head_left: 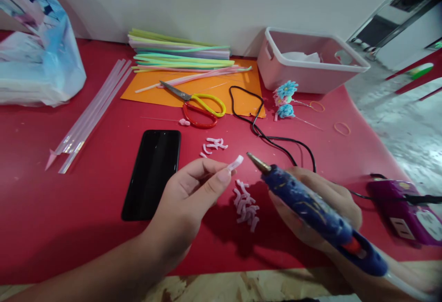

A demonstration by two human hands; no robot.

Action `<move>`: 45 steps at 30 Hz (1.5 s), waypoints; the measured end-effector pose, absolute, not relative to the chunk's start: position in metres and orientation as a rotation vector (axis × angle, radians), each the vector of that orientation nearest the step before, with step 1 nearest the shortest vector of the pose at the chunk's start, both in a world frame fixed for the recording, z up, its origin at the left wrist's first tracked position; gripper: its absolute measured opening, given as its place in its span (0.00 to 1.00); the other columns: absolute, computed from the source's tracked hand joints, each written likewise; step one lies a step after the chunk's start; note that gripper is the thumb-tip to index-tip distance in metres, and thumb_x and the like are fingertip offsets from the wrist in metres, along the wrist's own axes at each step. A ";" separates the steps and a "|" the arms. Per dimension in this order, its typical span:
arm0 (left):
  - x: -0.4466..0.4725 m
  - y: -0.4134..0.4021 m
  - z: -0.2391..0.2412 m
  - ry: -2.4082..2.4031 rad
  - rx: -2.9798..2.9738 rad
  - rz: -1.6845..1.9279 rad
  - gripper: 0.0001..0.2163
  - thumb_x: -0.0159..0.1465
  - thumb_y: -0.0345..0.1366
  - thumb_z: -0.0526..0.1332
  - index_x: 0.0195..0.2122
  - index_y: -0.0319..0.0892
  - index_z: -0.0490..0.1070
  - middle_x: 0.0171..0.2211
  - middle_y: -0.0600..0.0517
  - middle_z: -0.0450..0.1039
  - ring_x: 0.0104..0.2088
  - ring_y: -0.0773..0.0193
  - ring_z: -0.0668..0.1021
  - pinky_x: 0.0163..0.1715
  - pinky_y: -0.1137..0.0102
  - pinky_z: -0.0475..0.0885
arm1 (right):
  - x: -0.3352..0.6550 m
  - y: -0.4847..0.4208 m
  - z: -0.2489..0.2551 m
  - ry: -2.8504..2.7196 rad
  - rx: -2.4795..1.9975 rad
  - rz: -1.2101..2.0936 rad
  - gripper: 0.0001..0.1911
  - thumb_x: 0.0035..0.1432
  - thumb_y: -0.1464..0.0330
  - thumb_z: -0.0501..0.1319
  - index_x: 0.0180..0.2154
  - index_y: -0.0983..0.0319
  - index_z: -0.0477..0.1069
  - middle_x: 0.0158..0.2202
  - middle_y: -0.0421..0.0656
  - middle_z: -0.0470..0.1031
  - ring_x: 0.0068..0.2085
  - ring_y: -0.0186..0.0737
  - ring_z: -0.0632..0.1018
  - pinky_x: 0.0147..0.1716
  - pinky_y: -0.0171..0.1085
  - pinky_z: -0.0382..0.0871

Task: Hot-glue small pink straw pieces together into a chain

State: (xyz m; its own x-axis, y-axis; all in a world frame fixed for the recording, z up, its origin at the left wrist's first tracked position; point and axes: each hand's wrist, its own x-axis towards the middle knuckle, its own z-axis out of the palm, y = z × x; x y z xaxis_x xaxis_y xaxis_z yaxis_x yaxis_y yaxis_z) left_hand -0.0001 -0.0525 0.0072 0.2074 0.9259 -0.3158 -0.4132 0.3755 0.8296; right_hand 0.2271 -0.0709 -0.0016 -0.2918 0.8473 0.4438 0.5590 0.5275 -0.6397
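Between the thumb and fingers of my left hand (pixel 196 191) is pinched a short pale pink piece of pipe cleaner (pixel 236 162), its end pointing up and right. My right hand (pixel 317 200) grips a blue, glue-smeared hot glue gun (pixel 307 214). Its metal nozzle (pixel 258 162) points at the pink piece, with a small gap between them. Below the nozzle lies a pile of cut pink pieces (pixel 246 207). A smaller group of such pieces (pixel 214 144) sits just beyond my left hand.
A black phone (pixel 152 175) lies left of my left hand. Scissors (pixel 200 106) and pipe cleaners (pixel 183 53) rest on orange paper (pixel 148 85). Behind are a pink bin (pixel 297 72) and blue flowers (pixel 286 89). A black cable (pixel 276 139) loops near a purple power strip (pixel 407 210); clear sticks (pixel 96 108) lie left.
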 end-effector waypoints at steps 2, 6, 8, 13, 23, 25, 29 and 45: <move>0.000 -0.053 0.008 0.948 0.701 1.064 0.06 0.62 0.38 0.70 0.30 0.44 0.79 0.25 0.58 0.71 0.23 0.76 0.64 0.25 0.81 0.63 | 0.224 -0.068 0.002 -2.101 -1.068 0.406 0.11 0.58 0.80 0.62 0.38 0.58 0.70 0.32 0.42 0.78 0.29 0.37 0.79 0.31 0.34 0.77; 0.000 -0.054 0.010 0.945 0.744 1.085 0.05 0.63 0.37 0.69 0.30 0.44 0.79 0.26 0.58 0.72 0.23 0.76 0.65 0.25 0.82 0.63 | 0.222 -0.064 0.003 -2.165 -0.962 0.378 0.06 0.63 0.74 0.61 0.41 0.60 0.68 0.33 0.45 0.77 0.33 0.40 0.80 0.32 0.34 0.78; -0.001 -0.054 0.010 0.948 0.774 1.089 0.06 0.64 0.36 0.68 0.30 0.45 0.79 0.25 0.59 0.70 0.24 0.76 0.65 0.26 0.82 0.63 | 0.222 -0.063 0.002 -2.155 -0.961 0.389 0.03 0.65 0.72 0.60 0.42 0.60 0.69 0.34 0.46 0.77 0.34 0.40 0.81 0.33 0.34 0.78; -0.001 -0.054 0.009 0.973 0.892 1.107 0.06 0.66 0.35 0.66 0.30 0.45 0.77 0.25 0.59 0.68 0.25 0.75 0.66 0.26 0.81 0.63 | 0.224 -0.067 -0.003 -2.124 -0.991 0.432 0.05 0.68 0.70 0.57 0.41 0.59 0.71 0.36 0.47 0.78 0.36 0.41 0.82 0.35 0.35 0.78; -0.002 -0.054 0.009 0.980 0.926 1.094 0.08 0.66 0.34 0.65 0.29 0.42 0.74 0.23 0.59 0.65 0.24 0.73 0.64 0.26 0.77 0.62 | 0.227 -0.068 -0.005 -2.138 -0.997 0.497 0.08 0.65 0.74 0.59 0.44 0.58 0.70 0.37 0.47 0.78 0.36 0.42 0.81 0.36 0.37 0.78; -0.003 -0.054 0.010 0.981 0.916 1.100 0.08 0.66 0.34 0.65 0.29 0.43 0.75 0.24 0.58 0.67 0.25 0.73 0.65 0.26 0.78 0.63 | 0.227 -0.068 -0.005 -2.119 -1.015 0.526 0.10 0.63 0.75 0.60 0.45 0.57 0.70 0.38 0.47 0.78 0.37 0.43 0.81 0.37 0.38 0.78; -0.002 -0.054 0.011 0.968 0.883 1.090 0.06 0.65 0.35 0.66 0.30 0.43 0.77 0.24 0.59 0.67 0.25 0.74 0.66 0.26 0.78 0.63 | 0.226 -0.066 -0.002 -2.120 -1.010 0.506 0.10 0.63 0.74 0.61 0.45 0.56 0.70 0.36 0.46 0.78 0.36 0.45 0.82 0.36 0.39 0.79; -0.002 -0.053 0.010 0.968 0.780 1.051 0.05 0.63 0.38 0.69 0.33 0.43 0.79 0.26 0.57 0.71 0.25 0.73 0.67 0.26 0.78 0.65 | 0.223 -0.062 0.004 -2.154 -1.015 0.427 0.10 0.61 0.74 0.62 0.44 0.56 0.69 0.34 0.45 0.78 0.31 0.43 0.81 0.30 0.37 0.78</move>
